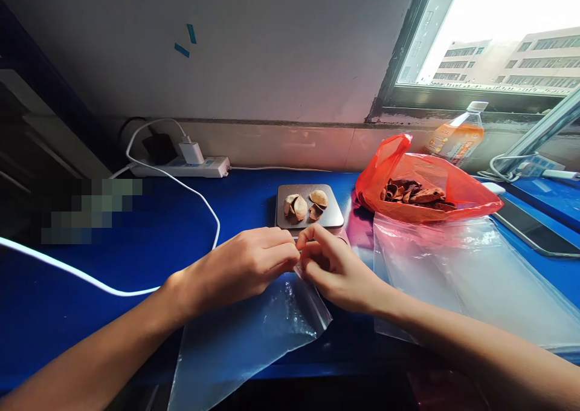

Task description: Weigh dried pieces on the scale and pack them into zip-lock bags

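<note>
Both hands pinch the top edge of a clear plastic zip bag (pixel 254 338) that hangs down over the table's front edge. My left hand (pixel 254 257) has its fingers closed on the bag's rim. Close against it, my right hand (pixel 333 266) is curled, with thumb and forefinger on the same edge. Just beyond the fingers sits a small digital scale (pixel 333 216) with a metal top. Several pale brown dried husk pieces (pixel 297 207) lie on its plate. The lower front of the scale is hidden behind my hands.
A red plastic bag (pixel 380 187) of dark dried pieces stands at right, behind a stack of clear bags (pixel 453 272). An orange drink bottle (pixel 457 136) is near the window. A phone (pixel 534 226) lies far right. A white cable (pixel 199 194) runs from a power strip (pixel 212 167).
</note>
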`<state>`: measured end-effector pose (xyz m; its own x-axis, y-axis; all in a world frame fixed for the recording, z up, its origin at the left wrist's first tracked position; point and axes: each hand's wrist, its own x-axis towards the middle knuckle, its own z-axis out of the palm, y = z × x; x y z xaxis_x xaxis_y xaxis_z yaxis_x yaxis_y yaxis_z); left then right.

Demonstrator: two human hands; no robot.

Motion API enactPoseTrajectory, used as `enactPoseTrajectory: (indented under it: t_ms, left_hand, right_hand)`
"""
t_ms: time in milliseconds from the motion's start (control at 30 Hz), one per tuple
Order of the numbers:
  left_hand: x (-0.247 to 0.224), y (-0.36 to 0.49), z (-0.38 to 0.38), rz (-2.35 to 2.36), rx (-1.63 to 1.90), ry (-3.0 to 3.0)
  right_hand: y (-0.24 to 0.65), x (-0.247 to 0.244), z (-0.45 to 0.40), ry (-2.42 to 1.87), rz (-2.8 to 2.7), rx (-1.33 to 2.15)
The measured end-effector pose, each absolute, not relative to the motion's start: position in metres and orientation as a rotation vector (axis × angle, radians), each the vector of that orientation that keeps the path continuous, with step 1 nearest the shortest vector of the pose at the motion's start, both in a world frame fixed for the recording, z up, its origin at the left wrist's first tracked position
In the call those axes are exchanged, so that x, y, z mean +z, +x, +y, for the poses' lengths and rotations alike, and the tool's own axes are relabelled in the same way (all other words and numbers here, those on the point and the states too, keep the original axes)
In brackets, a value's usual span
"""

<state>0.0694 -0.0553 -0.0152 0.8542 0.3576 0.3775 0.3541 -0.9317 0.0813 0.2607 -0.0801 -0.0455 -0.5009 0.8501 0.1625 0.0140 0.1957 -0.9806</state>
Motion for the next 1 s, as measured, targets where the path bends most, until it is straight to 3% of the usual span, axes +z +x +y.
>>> enactPoseTrajectory:
  t_ms: [333,567,1000]
  left_hand:
    - [-0.011,0.065,-0.051,0.522,0.734,2.904]
    - [-0.005,0.057,-0.048,0.547,0.724,2.810]
    - [0.004,0.061,-0.066,0.590,0.670,2.636]
  right_hand:
    - [0.260,-0.042,-0.075,-0.792,-1.562,1.610]
    - [0.261,-0.042,-0.080,-1.069,-1.798,1.197]
    - [0.268,-0.037,-0.090,-0.871,-2.180,0.830]
